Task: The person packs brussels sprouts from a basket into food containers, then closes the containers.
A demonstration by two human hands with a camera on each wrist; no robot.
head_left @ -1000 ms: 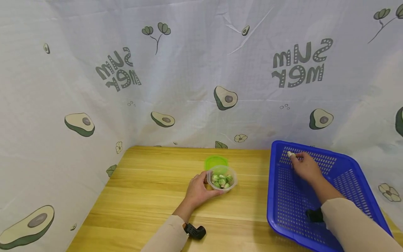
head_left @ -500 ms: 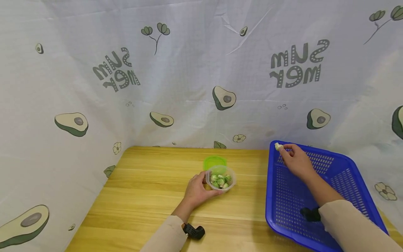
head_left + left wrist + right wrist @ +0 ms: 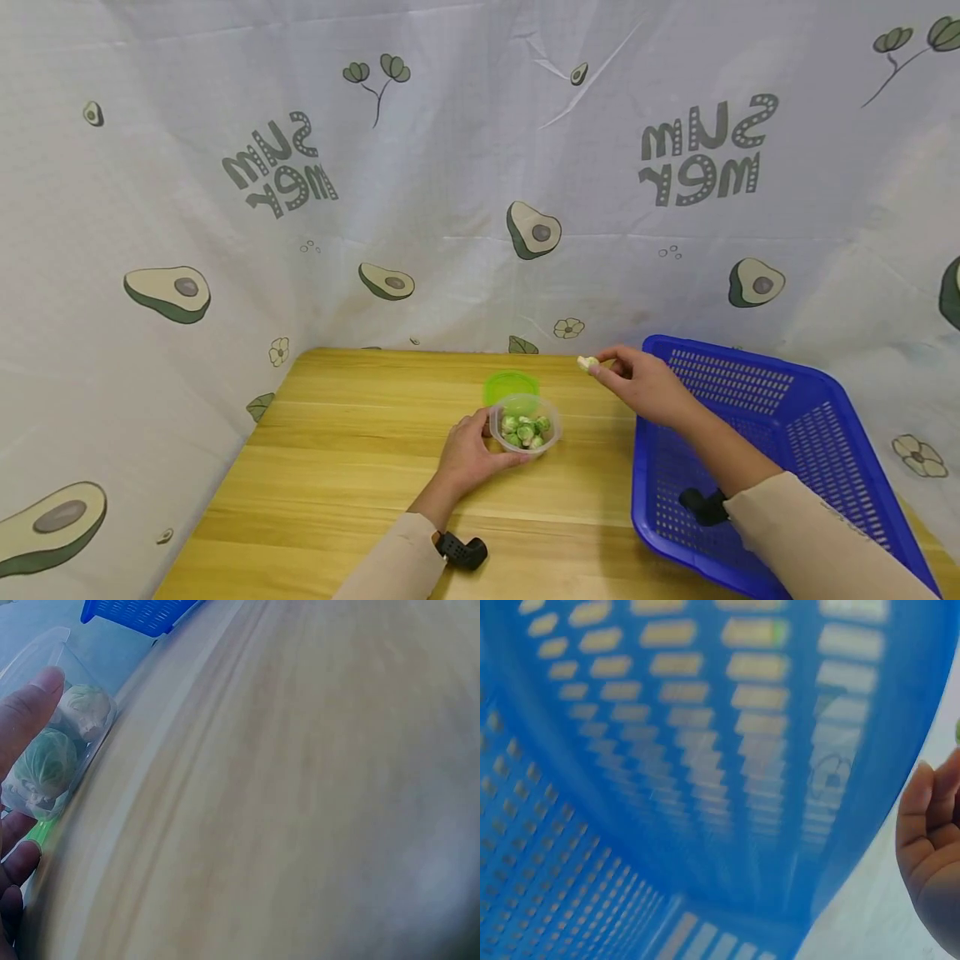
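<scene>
My left hand [image 3: 471, 454] grips the side of a small clear plastic container [image 3: 557, 435], thumb in front and fingers behind. Several Brussels sprouts [image 3: 527, 432] lie inside it; two sprouts [image 3: 46, 763] show through its wall in the left wrist view. My right hand [image 3: 648, 385] pinches a pale Brussels sprout [image 3: 587, 364] between thumb and fingertips, in the air above the table, left of the blue basket [image 3: 640, 492]. In the right wrist view the basket [image 3: 780, 885] fills most of the picture, and the right hand [image 3: 937, 847] shows at the edge.
A green lid [image 3: 512, 384] lies on the wooden table [image 3: 337, 450] just behind the container. The large perforated basket stands at the right, under my right forearm. A white curtain [image 3: 450, 167] printed with avocados hangs behind the table and along its left side.
My right hand has moved left from over the basket, past its rim, carrying the sprout toward the container. The left hand and container have stayed in place.
</scene>
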